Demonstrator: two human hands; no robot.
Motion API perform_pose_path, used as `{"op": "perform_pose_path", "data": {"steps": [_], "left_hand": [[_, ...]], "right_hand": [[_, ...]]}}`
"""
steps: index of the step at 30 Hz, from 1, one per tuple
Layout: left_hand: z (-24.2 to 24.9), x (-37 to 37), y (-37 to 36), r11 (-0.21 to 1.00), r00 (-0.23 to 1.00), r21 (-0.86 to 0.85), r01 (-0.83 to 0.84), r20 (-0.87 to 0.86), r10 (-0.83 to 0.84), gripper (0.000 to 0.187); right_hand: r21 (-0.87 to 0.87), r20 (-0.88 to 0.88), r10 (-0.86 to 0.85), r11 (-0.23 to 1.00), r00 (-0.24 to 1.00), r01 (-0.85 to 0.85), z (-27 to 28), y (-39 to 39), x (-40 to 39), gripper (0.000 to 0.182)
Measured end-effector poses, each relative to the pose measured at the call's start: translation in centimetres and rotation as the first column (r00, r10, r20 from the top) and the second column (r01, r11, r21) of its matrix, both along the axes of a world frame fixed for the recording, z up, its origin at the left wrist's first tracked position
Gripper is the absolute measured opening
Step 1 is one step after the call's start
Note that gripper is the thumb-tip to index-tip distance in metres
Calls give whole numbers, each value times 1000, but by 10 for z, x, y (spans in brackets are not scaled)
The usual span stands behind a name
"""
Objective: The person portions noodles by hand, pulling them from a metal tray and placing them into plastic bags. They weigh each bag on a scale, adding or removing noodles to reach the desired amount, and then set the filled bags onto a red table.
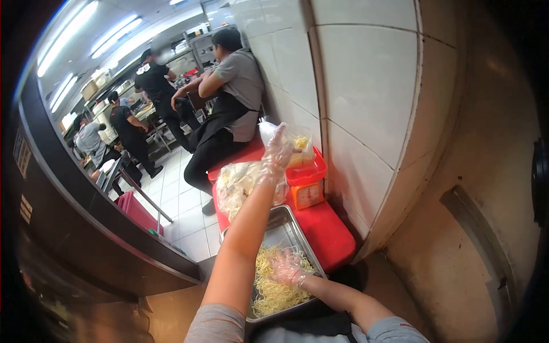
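My left hand [278,153], in a clear plastic glove, reaches forward to a clear plastic bag [303,135] and appears to grip its near side. Pale yellow noodles show inside the bag, which sits in a red tray [315,169] on an orange dial scale [309,196]. Close to me, my gloved right hand [287,267] rests on a heap of pale yellow noodles [274,294], fingers spread. The heap fills the near part of a metal pan [302,235]; bare metal shows at its far end.
A red bench [334,237] bears the scale and a large crumpled plastic bag [234,186] with pale contents. Beyond it sits a person [234,86] in a black apron. Several co-workers stand at counters further back. A tiled wall [366,86] rises on the right.
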State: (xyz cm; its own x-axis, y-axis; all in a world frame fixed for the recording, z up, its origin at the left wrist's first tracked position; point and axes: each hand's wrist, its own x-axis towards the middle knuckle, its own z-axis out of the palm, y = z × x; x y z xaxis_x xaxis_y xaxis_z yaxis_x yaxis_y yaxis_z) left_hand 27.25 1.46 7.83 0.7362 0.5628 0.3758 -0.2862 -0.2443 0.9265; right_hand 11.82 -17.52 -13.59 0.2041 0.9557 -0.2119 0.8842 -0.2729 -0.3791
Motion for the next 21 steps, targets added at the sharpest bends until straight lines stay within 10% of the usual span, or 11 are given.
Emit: {"op": "perform_pose_path", "data": {"steps": [5,7,10,12,15,21], "left_hand": [[-64,-10,-11,993,987,-31,117,112,-113,62],[-79,-22,-1,943,999,331,-36,-2,39,61],[-58,-66,-51,954,984,300,-6,-169,60,58],[-63,-87,-48,820,979,571,-35,-144,142,57],[-52,-124,-72,900,912,437,15,-374,166,50],[-73,-148,-49,853,954,521,23,-266,137,41]], "right_hand": [[61,-46,2,998,999,1,-1,-4,3,74],[129,-47,-11,991,999,17,-8,-4,2,72],[237,-41,-40,970,998,49,-25,0,-1,69],[282,-42,-42,958,998,52,-26,1,0,68],[61,-111,17,998,994,-11,9,-5,8,70],[101,-97,-7,995,995,17,9,-5,8,70]]}}
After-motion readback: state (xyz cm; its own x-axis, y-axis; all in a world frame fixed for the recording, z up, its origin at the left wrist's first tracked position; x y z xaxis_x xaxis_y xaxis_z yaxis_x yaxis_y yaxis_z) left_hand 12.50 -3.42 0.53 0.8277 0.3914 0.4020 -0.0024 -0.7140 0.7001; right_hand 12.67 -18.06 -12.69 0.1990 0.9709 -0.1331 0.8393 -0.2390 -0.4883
